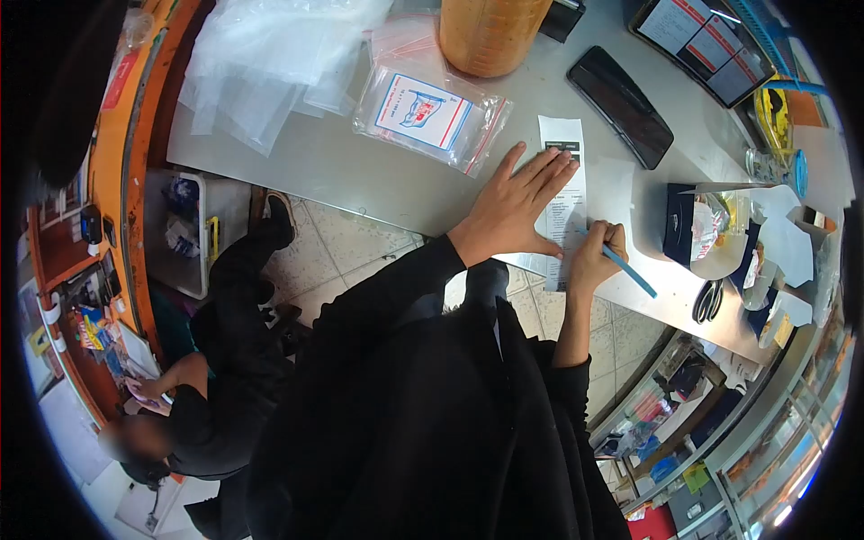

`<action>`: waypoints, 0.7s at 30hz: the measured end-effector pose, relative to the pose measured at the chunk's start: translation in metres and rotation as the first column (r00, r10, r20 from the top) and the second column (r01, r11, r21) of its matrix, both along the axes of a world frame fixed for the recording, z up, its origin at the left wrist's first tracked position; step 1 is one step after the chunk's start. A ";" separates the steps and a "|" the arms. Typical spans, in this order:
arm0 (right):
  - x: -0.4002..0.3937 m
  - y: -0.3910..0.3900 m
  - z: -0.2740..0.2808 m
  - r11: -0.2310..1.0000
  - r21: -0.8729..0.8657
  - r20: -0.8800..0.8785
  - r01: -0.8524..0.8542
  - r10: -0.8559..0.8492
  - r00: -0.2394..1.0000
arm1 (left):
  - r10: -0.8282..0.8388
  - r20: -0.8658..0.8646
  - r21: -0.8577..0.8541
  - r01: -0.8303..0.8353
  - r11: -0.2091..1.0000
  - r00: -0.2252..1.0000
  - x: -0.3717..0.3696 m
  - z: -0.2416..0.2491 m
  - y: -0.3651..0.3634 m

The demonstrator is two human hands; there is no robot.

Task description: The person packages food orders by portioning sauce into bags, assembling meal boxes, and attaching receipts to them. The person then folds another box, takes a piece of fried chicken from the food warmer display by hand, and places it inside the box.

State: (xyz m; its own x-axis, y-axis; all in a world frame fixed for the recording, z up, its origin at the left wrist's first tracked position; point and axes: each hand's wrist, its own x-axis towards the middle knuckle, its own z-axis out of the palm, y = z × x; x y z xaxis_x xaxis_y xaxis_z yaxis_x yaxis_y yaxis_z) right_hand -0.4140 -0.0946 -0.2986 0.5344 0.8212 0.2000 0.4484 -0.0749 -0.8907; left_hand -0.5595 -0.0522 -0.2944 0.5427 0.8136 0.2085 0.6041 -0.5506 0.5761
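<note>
A long printed receipt [565, 211] lies on the metal table, its lower end reaching past the front edge. My left hand [515, 209] is spread flat over the receipt's left side, fingers apart, pressing on it. Closed around a slim blue pen [630, 273], my right hand [597, 256] rests at the receipt's lower right side. The pen's back end points down and right; its tip is mostly hidden by my fingers. Above and right of my hands lies a black phone [621, 106]. To the left is a zip-lock bag pack [427, 112] with a printed label.
Clear plastic bags [270, 63] and a tub of orange-brown contents [493, 36] stand at the back. A tablet [704, 45] is at back right. Open boxes [720, 236] and black-handled scissors [708, 301] sit on the right. Another person [225, 378] sits at lower left.
</note>
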 end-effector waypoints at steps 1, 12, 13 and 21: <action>-0.001 0.000 0.001 1.000 -0.001 -0.059 0.015 -0.015 0.998 | 0.004 -0.004 0.003 -0.004 1.000 1.000 0.000 0.001 0.000; 0.013 -0.010 0.005 0.992 -0.011 -0.101 -0.129 0.127 0.987 | -0.011 -0.065 0.026 0.013 1.000 0.998 0.000 0.004 0.002; 0.010 -0.009 0.007 0.989 -0.036 -0.030 -0.147 0.146 0.989 | -0.013 -0.096 0.036 0.016 0.999 0.995 0.000 0.005 0.002; 0.013 -0.014 0.003 0.980 0.028 0.043 -0.196 0.195 0.980 | -0.026 -0.086 0.020 0.028 0.999 0.996 0.000 0.004 0.002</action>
